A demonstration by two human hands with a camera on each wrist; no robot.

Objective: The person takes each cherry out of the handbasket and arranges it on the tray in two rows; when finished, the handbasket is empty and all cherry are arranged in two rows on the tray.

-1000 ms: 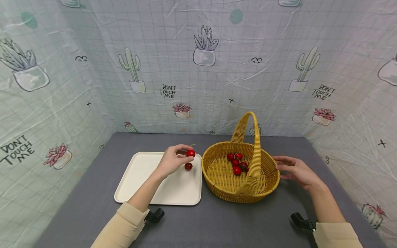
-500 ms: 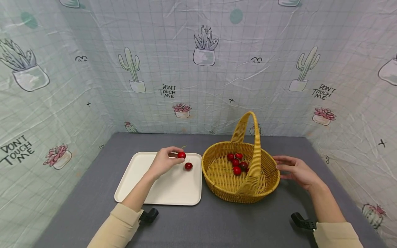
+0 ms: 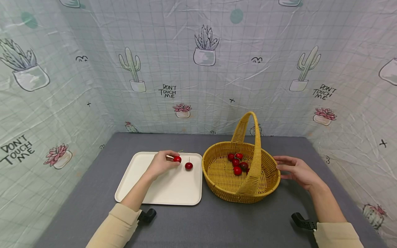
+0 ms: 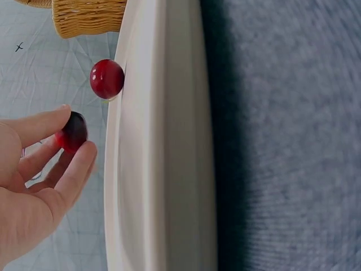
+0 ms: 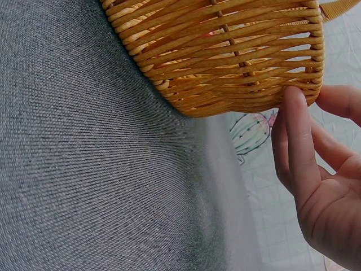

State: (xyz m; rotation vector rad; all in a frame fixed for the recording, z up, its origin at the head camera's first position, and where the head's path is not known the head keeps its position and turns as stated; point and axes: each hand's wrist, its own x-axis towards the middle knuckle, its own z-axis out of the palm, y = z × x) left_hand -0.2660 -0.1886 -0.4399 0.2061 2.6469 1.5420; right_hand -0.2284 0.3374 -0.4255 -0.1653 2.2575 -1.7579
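Note:
My left hand (image 3: 160,163) pinches a red cherry (image 3: 177,159) with a thin stem over the right part of the white tray (image 3: 130,186). In the left wrist view this cherry (image 4: 72,132) sits between the fingertips, partly in shadow. Close to it on the tray lies a second, darker cherry (image 3: 188,166), its stem pointing up. My right hand (image 3: 299,172) touches the right side of the yellow woven basket (image 3: 220,191). The right wrist view has the straight fingers (image 5: 299,135) resting against the basket's outer wall and rim. Several cherries (image 3: 237,171) lie inside the basket.
The basket's tall arched handle (image 3: 255,151) rises over its right half. Tray and basket stand side by side on a dark grey tabletop (image 3: 217,227). A printed cloth (image 3: 155,113) hangs behind and at both sides. A black wrist mount (image 3: 147,216) sticks out below the left hand.
My left hand has moved left and slightly down with the cherry, from above the darker cherry's place to left of it. The right hand and basket stay put.

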